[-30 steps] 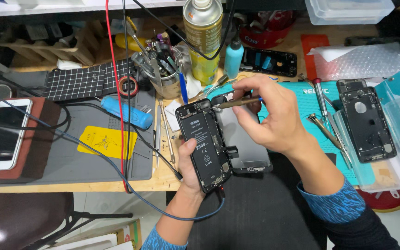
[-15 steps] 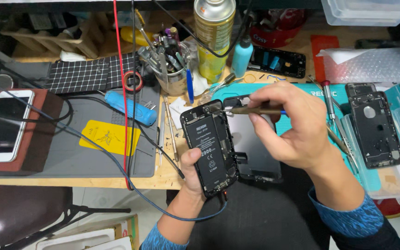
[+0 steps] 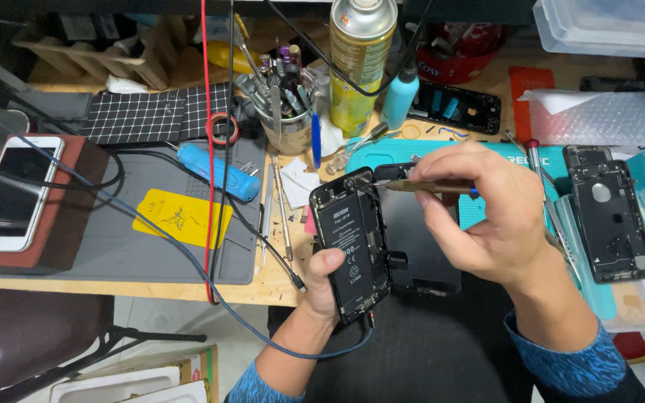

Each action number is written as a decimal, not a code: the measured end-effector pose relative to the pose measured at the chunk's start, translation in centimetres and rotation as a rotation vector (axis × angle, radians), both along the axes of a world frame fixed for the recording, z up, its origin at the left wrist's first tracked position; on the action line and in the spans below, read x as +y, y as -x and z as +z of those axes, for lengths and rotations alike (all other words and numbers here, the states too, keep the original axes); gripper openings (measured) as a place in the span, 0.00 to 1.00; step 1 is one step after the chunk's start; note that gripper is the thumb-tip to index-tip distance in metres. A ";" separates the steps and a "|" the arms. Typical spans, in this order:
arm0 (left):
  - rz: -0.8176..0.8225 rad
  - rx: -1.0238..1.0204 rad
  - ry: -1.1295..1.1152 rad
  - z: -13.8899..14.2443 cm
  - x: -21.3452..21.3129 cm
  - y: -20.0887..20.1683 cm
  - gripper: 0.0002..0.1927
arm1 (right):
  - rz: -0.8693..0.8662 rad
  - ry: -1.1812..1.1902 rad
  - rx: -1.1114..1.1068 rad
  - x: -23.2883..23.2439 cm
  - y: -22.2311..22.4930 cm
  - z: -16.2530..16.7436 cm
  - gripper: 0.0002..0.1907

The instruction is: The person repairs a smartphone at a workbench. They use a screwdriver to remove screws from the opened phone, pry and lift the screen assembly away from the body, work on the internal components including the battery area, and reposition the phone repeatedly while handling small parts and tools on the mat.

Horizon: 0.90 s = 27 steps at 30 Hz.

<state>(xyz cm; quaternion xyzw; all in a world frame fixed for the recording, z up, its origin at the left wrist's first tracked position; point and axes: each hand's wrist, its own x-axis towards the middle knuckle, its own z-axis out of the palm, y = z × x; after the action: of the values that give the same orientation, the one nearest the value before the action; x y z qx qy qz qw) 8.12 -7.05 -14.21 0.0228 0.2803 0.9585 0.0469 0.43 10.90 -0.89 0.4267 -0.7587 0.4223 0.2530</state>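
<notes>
Black opened phone (image 3: 352, 250) gripped from below by left hand (image 3: 322, 287), right hand (image 3: 487, 213) pinching screwdriver (image 3: 419, 185) over it

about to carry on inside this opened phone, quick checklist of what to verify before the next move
1. Left hand grips the opened phone from below: ok.
2. Right hand holds the screwdriver: ok.
3. Tip sits at the phone's top edge: ok; seated in a screw: cannot tell.
4. Screen panel folded open to the side, resting flat: ok.
5. Cable at the phone's bottom end: plugged in or not, cannot tell.
</notes>
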 end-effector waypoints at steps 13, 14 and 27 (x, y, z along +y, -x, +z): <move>-0.014 0.028 -0.026 -0.4 0.1 0.0 0.38 | -0.035 -0.005 -0.062 0.4 0.1 -0.8 0.16; -0.019 0.034 -0.024 -0.3 0.1 0.0 0.37 | -0.075 -0.011 -0.047 0.3 0.1 -0.9 0.16; -0.038 0.024 -0.027 -1.0 0.0 -0.2 0.35 | -0.048 0.024 -0.073 0.3 0.1 -1.4 0.18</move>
<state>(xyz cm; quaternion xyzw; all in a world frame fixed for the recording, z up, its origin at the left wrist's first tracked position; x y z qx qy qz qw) 8.36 -7.02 -15.18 0.0403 0.2675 0.9607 0.0614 0.28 11.25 -2.28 0.3894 -0.7723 0.4406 0.2404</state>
